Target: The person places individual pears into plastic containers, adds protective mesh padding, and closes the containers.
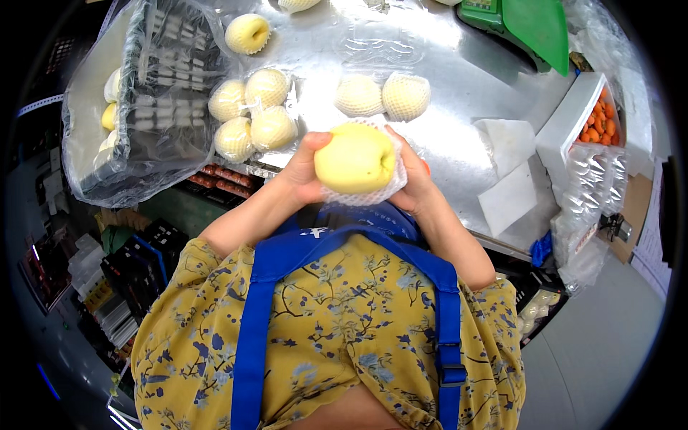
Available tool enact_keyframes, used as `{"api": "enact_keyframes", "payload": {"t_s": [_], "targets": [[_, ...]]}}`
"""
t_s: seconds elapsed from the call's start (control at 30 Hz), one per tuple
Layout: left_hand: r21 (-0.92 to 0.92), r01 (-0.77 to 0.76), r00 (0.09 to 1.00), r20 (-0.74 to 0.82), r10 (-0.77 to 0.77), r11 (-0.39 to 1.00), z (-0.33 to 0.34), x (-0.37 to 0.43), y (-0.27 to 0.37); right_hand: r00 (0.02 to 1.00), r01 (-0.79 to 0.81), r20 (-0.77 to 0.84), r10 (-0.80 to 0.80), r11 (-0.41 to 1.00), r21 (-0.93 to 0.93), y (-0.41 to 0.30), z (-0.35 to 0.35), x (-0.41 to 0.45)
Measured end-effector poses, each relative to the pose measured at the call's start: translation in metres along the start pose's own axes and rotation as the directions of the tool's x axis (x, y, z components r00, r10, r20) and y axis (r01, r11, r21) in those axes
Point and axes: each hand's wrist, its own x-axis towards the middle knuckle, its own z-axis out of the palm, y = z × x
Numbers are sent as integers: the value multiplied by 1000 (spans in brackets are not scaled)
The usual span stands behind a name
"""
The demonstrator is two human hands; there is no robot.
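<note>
Between my two hands, above the table's near edge, is a pale yellow fruit (pixel 352 158), apparently an apple or a pear, with its dimpled end turned right. A white foam net (pixel 395 185) covers its right side and underside, leaving the top and left bare. My left hand (pixel 305 169) grips the fruit's left side, thumb on top. My right hand (pixel 413 174) holds the netted right side. Just beyond, two netted fruits (pixel 382 98) sit side by side in a clear plastic clamshell, its lid (pixel 379 51) folded back.
A clear pack of several netted fruits (pixel 255 115) stands left on the metal table (pixel 451 161). Beside it is a plastic-lined crate (pixel 129 48). One netted fruit (pixel 248 34) lies farther back. To the right are a green scale (pixel 532 27), white sheets (pixel 508 199) and a foam box (pixel 564 118) of orange produce.
</note>
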Motion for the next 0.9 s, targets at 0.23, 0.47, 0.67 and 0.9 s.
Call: {"api": "enact_keyframes", "payload": {"t_s": [0.23, 0.47, 0.67, 0.9], "targets": [[593, -174, 938, -144, 316, 786, -6, -12, 0, 977, 153, -11, -212, 736, -659, 2, -30, 0], [953, -184, 574, 302, 761, -240, -16, 5, -16, 965, 242, 96, -246, 681, -691, 13, -20, -14], [894, -282, 660, 444, 606, -348, -15, -1, -15, 999, 13, -33, -23, 961, -278, 10, -27, -4], [532, -154, 971, -73, 226, 833, -28, -12, -12, 990, 65, 141, -13, 924, -376, 30, -49, 6]]}}
